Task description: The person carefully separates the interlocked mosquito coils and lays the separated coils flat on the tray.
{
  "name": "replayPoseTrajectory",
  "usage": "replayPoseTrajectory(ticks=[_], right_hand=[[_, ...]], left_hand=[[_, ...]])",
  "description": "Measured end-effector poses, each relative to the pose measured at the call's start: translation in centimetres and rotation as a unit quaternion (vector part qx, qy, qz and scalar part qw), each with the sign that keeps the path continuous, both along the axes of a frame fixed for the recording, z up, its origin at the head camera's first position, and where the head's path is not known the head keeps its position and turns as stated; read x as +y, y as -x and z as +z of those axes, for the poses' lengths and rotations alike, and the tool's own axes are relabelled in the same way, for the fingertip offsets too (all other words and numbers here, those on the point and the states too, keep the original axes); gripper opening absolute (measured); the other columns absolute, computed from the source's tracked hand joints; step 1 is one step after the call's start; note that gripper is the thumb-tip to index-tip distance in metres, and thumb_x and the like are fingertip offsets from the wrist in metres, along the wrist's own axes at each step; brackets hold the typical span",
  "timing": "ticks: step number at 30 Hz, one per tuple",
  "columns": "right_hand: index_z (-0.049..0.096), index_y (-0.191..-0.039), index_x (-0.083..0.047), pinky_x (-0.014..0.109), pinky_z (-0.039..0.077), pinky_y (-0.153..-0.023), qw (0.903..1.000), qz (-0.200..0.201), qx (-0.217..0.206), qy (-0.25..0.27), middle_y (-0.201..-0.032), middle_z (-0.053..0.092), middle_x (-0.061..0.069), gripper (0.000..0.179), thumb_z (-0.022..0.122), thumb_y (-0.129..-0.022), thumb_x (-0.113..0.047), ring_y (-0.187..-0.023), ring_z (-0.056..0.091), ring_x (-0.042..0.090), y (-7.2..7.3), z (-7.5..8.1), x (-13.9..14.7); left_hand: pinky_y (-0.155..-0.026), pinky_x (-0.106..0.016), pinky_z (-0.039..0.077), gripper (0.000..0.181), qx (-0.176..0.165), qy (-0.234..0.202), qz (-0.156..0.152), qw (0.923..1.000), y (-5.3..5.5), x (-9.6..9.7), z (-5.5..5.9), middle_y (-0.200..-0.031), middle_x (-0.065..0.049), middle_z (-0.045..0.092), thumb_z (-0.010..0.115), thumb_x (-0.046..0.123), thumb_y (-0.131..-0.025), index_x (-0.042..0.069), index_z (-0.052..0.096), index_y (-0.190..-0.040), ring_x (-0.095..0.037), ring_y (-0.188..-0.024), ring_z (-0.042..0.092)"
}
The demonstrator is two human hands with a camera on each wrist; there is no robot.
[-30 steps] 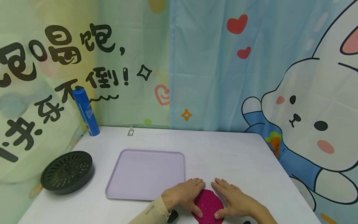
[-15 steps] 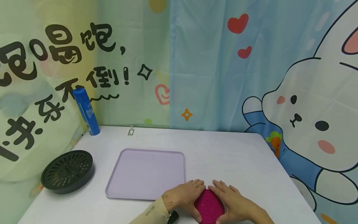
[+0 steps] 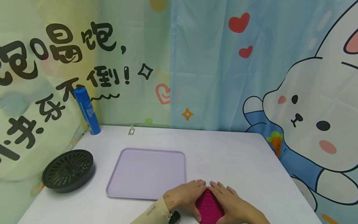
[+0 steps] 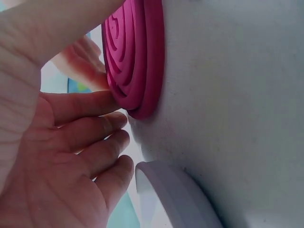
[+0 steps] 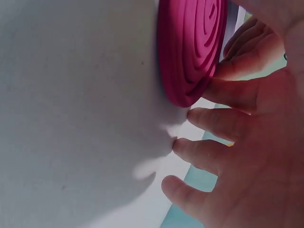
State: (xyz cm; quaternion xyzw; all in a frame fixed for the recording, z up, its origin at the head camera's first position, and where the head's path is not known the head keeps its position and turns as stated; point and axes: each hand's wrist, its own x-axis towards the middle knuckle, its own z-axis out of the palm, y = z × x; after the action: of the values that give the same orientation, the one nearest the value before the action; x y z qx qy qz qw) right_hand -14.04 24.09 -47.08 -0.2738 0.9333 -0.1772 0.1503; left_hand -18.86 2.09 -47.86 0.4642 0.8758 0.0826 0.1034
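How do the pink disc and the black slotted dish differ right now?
Pattern: the pink disc has a spiral top, the black slotted dish slots radiating around its centre. Size: the pink disc looks smaller and flatter than the black slotted dish. Handling: the left hand and right hand hold the pink disc between them; neither touches the black slotted dish. Both look round.

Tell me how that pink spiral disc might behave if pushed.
The pink disc would probably slide, not roll, lying flat on the table. Its smooth coils look rubbery, so it may flex. Its low, broad shape makes tipping unlikely.
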Motion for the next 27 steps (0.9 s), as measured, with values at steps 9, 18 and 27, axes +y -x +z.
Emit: replayPoseTrajectory(ticks=[9,18,27], right_hand=[[0.039,-0.15,0.001,0.076,0.025,-0.112,0.9995,-0.025,-0.02,0.0,-0.158,0.038,0.024,0.113,0.087,-0.068,-0.06,-0.145,0.033,0.05,-0.4,0.2,-0.4],[0.044,-0.148,0.001,0.069,0.04,-0.106,0.9986,-0.046,-0.009,-0.023,-0.153,0.043,0.021,0.113,0.089,-0.065,-0.061,-0.135,0.045,0.042,-0.7,0.6,-1.0],[0.048,-0.145,0.0,0.051,0.053,-0.095,0.9978,-0.009,0.049,-0.044,-0.136,0.053,0.01,0.108,0.088,-0.065,-0.062,-0.121,0.05,0.029,-0.7,0.7,-1.1]], left_hand=[[-0.105,-0.021,0.047,0.096,0.011,-0.007,0.008,0.9999,-0.1,0.2,0.0,-0.14,0.001,0.055,0.093,0.058,-0.061,0.012,0.054,-0.136,-0.008,-0.127,0.054],[-0.09,-0.013,0.047,0.089,0.084,0.02,0.007,0.9963,-0.6,0.6,0.0,-0.116,0.008,0.055,0.09,0.066,-0.057,0.016,0.061,-0.124,-0.004,-0.103,0.05],[-0.083,-0.015,0.048,0.092,0.043,0.026,0.025,0.9984,-0.8,0.7,0.3,-0.112,0.005,0.054,0.093,0.06,-0.058,0.014,0.06,-0.131,-0.005,-0.095,0.047]])
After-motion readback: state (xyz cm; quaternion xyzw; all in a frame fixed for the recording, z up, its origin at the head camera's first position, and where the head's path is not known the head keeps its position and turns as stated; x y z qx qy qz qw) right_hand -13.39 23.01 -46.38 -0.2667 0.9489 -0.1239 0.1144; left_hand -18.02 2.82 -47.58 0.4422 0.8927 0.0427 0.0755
